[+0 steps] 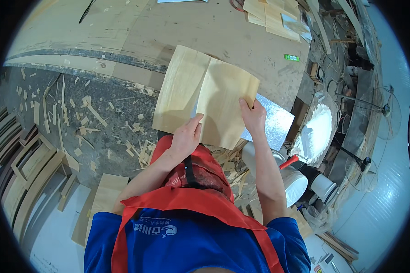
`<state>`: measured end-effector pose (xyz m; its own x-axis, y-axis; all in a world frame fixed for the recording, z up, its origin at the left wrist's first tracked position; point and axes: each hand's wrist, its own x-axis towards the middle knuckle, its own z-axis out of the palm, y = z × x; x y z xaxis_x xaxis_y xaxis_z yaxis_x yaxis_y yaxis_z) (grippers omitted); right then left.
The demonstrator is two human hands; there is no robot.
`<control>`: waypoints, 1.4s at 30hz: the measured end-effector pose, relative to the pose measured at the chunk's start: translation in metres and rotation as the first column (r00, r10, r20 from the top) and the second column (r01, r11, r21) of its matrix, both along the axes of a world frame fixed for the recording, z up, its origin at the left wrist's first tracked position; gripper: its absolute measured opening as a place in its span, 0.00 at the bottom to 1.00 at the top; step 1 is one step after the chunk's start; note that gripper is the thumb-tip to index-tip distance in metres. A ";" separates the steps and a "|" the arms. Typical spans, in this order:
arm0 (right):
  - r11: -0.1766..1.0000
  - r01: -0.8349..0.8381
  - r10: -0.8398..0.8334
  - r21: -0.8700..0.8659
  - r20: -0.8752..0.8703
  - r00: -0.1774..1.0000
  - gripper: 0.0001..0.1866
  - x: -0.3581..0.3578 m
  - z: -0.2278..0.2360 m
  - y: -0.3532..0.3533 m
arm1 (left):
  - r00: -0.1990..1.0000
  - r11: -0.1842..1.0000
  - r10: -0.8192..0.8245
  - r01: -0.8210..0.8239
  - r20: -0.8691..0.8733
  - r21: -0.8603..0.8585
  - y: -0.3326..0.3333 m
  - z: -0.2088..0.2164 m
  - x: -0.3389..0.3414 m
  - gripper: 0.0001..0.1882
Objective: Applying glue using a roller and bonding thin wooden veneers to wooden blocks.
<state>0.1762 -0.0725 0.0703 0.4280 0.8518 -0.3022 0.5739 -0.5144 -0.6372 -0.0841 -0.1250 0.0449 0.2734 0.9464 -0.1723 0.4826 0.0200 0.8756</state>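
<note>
Two pale wood veneer sheets lie side by side in front of me, the left veneer sheet (174, 91) and the right veneer sheet (225, 98). They meet near the top, and a narrow wedge-shaped gap opens between them lower down. My left hand (187, 135) is closed at the lower end of that gap, by the inner edge of the right sheet; its fingers are partly hidden. With thumb on top and fingers underneath, my right hand (253, 114) grips the right sheet's outer edge. A shiny silvery sheet (275, 122) shows from beneath, on the right.
The brown worktable (168, 27) carries more veneer pieces (275, 18) and a small green object (291, 58). Wood scraps (89, 111) litter the floor at left, near stacked curved wooden frames (36, 175). A white-filled tray (318, 129), a red handle (289, 162) and buckets (296, 187) stand right.
</note>
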 end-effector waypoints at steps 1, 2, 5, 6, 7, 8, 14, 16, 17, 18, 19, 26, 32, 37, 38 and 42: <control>1.000 -0.003 0.003 -0.002 -0.001 1.000 0.18 0.001 -0.002 0.000 | 1.000 1.000 -0.017 0.017 -0.017 -0.001 0.001 0.001 0.001 0.18; 1.000 -0.008 0.008 -0.002 0.012 1.000 0.17 0.001 -0.001 0.000 | 0.999 1.000 -0.031 0.031 -0.034 -0.003 0.001 0.001 0.001 0.18; 1.000 -0.022 0.022 -0.001 0.038 0.999 0.17 0.000 -0.001 0.001 | 0.997 0.998 -0.040 0.042 -0.059 0.039 0.002 0.002 0.002 0.17; 1.000 -0.023 0.023 0.005 0.039 0.999 0.17 0.001 -0.003 0.000 | 0.996 0.997 -0.046 0.050 -0.071 0.060 0.002 0.002 0.002 0.17; 1.000 -0.022 0.021 0.010 0.041 0.999 0.17 0.000 -0.003 0.000 | 0.997 0.997 -0.045 0.049 -0.070 0.059 0.003 0.002 0.002 0.17; 1.000 -0.021 0.020 0.016 0.043 0.999 0.17 0.000 -0.003 0.000 | 0.997 0.997 -0.047 0.051 -0.067 0.060 0.003 0.002 0.002 0.17; 0.999 -0.033 0.032 0.022 0.061 0.998 0.16 0.000 -0.004 -0.002 | 0.996 0.998 -0.052 0.055 -0.069 0.036 0.004 0.002 0.001 0.16; 0.998 -0.049 0.046 0.034 0.074 0.996 0.16 0.000 -0.005 -0.001 | 0.996 0.998 -0.051 0.053 -0.067 0.036 0.005 0.001 0.002 0.16; 0.998 -0.048 0.045 0.034 0.074 0.996 0.16 -0.001 -0.005 -0.001 | 0.997 0.998 -0.047 0.050 -0.065 0.037 0.005 0.001 0.002 0.16; 0.998 -0.049 0.047 0.027 0.077 0.996 0.16 -0.001 -0.004 0.000 | 0.997 0.998 -0.044 0.046 -0.064 0.037 0.005 0.001 0.002 0.16; 0.998 -0.051 0.049 0.021 0.080 0.996 0.16 -0.002 -0.003 0.001 | 0.997 0.998 -0.044 0.047 -0.064 0.037 0.005 0.001 0.003 0.16; 0.998 -0.063 0.061 0.031 0.078 0.995 0.15 -0.001 -0.007 0.002 | 0.997 0.999 -0.044 0.045 -0.064 0.012 0.008 0.002 0.003 0.16; 0.993 -0.089 0.082 0.072 0.091 0.992 0.15 0.000 -0.010 -0.001 | 0.997 0.999 -0.044 0.045 -0.058 0.025 0.007 0.001 0.002 0.17; 0.991 -0.120 0.111 0.063 0.130 0.985 0.16 0.000 -0.012 0.001 | 0.996 0.998 -0.052 0.051 -0.070 -0.028 0.008 0.006 0.001 0.17; 0.993 -0.107 0.101 0.045 0.121 0.988 0.16 0.001 -0.013 0.001 | 0.996 0.998 -0.055 0.052 -0.071 -0.047 0.009 0.007 0.002 0.17; 0.984 -0.121 0.081 0.133 0.277 0.957 0.21 0.000 -0.012 0.000 | 0.995 0.997 -0.062 0.058 -0.073 -0.050 0.010 0.007 0.001 0.17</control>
